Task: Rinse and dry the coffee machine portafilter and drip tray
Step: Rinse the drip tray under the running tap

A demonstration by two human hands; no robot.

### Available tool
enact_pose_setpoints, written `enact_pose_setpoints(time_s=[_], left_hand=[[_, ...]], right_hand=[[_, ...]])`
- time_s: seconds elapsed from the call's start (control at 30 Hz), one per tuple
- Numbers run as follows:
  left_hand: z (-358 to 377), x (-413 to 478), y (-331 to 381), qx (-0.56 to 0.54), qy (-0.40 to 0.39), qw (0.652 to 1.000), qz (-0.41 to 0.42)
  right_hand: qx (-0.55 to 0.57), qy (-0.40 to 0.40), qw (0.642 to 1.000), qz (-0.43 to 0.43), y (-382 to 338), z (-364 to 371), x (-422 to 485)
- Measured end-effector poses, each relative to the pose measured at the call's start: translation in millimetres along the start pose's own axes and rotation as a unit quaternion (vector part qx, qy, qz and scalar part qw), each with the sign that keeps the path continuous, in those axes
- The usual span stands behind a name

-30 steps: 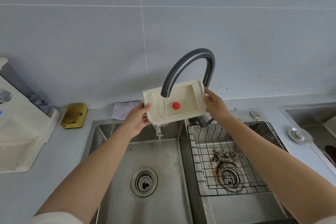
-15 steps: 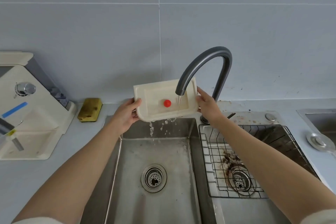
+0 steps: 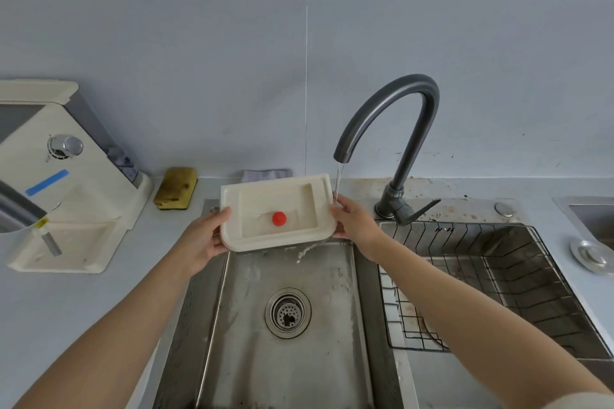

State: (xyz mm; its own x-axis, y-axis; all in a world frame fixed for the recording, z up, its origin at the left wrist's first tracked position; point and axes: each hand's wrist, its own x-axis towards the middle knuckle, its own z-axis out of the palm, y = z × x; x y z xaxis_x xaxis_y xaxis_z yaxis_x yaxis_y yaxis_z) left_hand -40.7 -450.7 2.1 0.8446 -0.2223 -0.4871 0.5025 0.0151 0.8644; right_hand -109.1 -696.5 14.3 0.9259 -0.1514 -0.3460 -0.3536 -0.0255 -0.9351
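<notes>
Held the cream drip tray (image 3: 265, 199) hollow side up over the back edge of the left sink basin (image 3: 252, 335), clamped between both hands at its short ends. Gripped at the left end by the left hand (image 3: 204, 237): thumb curled over the top rim, fingers tucked underneath and out of sight. Gripped at the right end by the right hand (image 3: 355, 226) in the same way, thumb on the rim, fingers wrapped below. Lay nearly level, tipped a little toward the near edge, with a red knob (image 3: 279, 218) sitting in the shallow well. Met the thin stream from the tap (image 3: 392, 100) just at the far right corner, beside the right thumb; spilled water off the near right edge into the basin. Reached forward with both forearms bare, stretched out and converging on the tray.
</notes>
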Motion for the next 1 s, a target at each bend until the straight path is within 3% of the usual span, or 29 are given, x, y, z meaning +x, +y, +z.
enact_pose_setpoints(time_s=[0.4, 1.0], left_hand=[[-14.3, -17.9, -22.3, 0.031, 0.002, 0.999, -0.043], [11.1, -20.1, -28.4, 0.084, -0.008, 0.996, -0.028]], right_hand=[[0.014, 0.0, 0.999, 0.051, 20.9, 7.5, -10.3], [0.002, -0.006, 0.997, 0.072, 20.8, -11.8, -28.5]])
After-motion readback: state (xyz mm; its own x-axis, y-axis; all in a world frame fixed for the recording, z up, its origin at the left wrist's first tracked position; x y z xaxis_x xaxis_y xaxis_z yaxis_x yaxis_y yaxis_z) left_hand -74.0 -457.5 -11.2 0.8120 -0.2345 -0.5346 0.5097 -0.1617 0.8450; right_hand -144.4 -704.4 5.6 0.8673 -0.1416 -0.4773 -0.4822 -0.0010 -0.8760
